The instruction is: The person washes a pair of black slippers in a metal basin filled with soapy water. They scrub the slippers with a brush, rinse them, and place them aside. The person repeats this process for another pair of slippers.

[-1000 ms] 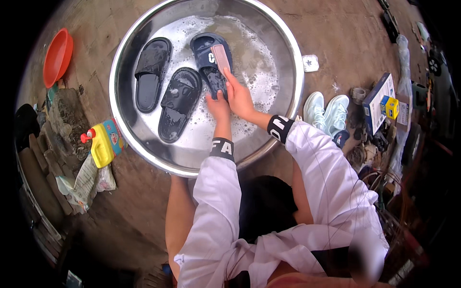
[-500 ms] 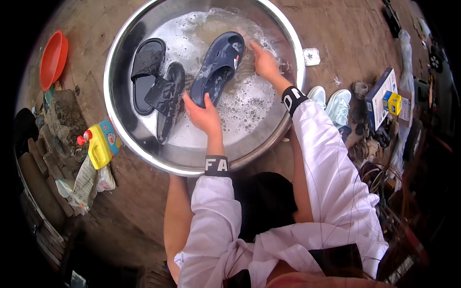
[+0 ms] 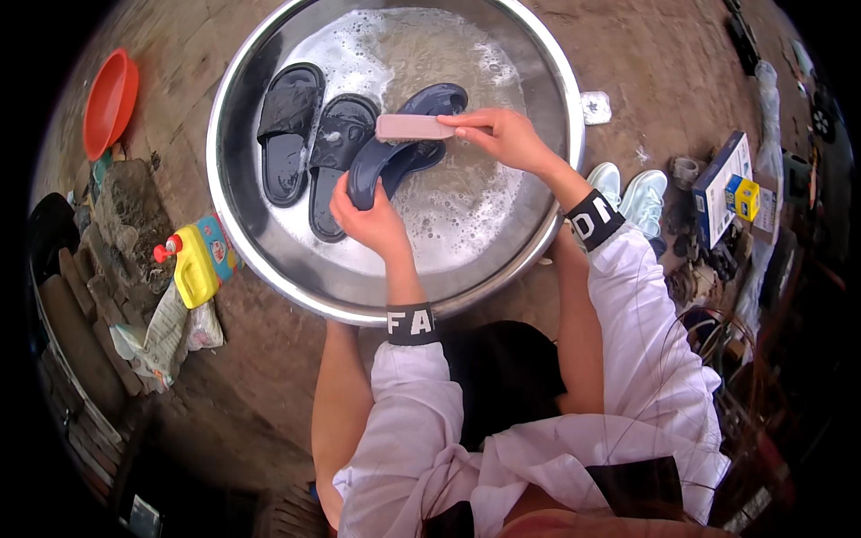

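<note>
A navy slipper (image 3: 365, 176) is tilted over the soapy water in a wide metal basin (image 3: 230, 208). My left hand (image 3: 369, 221) is closed round its heel end. In my right hand (image 3: 504, 139) is a pink scrubbing brush (image 3: 408, 127), gripped at its right end. The brush lies across the middle of the navy slipper, bristles down and mostly hidden. To the left, two black slippers, one farther left (image 3: 288, 143) and one nearer the middle (image 3: 334, 170), rest side by side in the suds.
Left of the basin are a yellow detergent jug (image 3: 197, 269) with a red cap and an orange-red bowl (image 3: 111, 103). On the right stand pale sneakers (image 3: 644, 199), a flat box (image 3: 720, 190) and a small yellow box (image 3: 743, 196). A small white dish (image 3: 595, 108) lies by the rim.
My right hand, empty before, now holds the pink brush against the navy slipper. The slipper has tilted over to the right. The nearer black slipper lies flatter and straighter.
</note>
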Demonstrator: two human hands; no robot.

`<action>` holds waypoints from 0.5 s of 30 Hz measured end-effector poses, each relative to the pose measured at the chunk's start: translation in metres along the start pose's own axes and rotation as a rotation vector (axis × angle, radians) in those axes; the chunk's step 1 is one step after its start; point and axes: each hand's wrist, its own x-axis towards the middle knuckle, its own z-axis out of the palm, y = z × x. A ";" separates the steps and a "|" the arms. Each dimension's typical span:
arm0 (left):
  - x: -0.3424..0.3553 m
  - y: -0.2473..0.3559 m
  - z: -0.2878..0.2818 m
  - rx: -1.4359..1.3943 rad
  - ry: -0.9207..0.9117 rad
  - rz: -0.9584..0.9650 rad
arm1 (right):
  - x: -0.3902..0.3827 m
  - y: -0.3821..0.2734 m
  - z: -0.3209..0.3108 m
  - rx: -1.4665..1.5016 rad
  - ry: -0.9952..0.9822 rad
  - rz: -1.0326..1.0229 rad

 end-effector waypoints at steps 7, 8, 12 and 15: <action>0.000 -0.007 -0.008 -0.025 0.009 0.016 | 0.020 0.015 -0.015 -0.295 0.043 -0.073; -0.001 -0.006 -0.009 -0.029 0.006 0.015 | 0.020 0.025 -0.026 -0.365 0.092 0.014; 0.001 -0.006 -0.012 -0.020 -0.018 -0.022 | 0.015 0.024 -0.022 -0.407 0.134 -0.024; 0.001 -0.012 -0.011 -0.093 -0.037 -0.083 | 0.006 0.002 0.000 -0.333 0.073 -0.094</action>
